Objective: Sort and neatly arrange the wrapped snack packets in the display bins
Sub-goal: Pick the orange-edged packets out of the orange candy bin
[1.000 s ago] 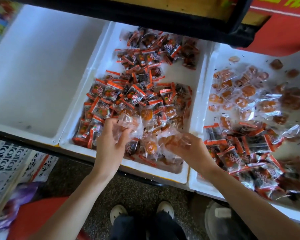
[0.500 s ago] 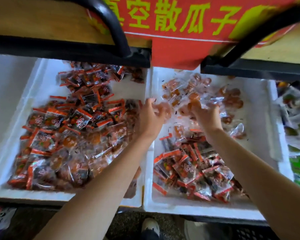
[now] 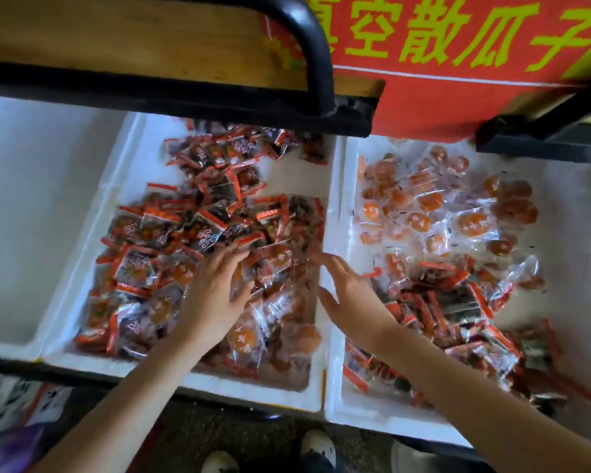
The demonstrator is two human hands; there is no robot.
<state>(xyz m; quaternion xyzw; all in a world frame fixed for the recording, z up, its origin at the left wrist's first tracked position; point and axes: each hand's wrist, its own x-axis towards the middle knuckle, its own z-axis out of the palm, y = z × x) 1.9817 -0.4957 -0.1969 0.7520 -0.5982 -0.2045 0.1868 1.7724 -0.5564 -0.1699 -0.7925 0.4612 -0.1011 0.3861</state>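
Left hand (image 3: 219, 295): flat, fingers spread, pressing on packets in the middle bin (image 3: 123, 186); it grasps nothing. Right hand (image 3: 350, 295): also released, fingers straight and fanned, palm down over the white wall between the middle bin and the right bin (image 3: 372, 425). Cannot tell if it touches.

Stray clear orange packets (image 3: 243, 339) lie under the left palm and nearer than it. Red-edged packets (image 3: 202, 230) lie ahead of its fingertips. Matching clear pile (image 3: 423, 206) sits ahead and right of the right hand.

Packets lie at all angles, no common long axis. Left hand is nearer the strays, so it likely gathers them.
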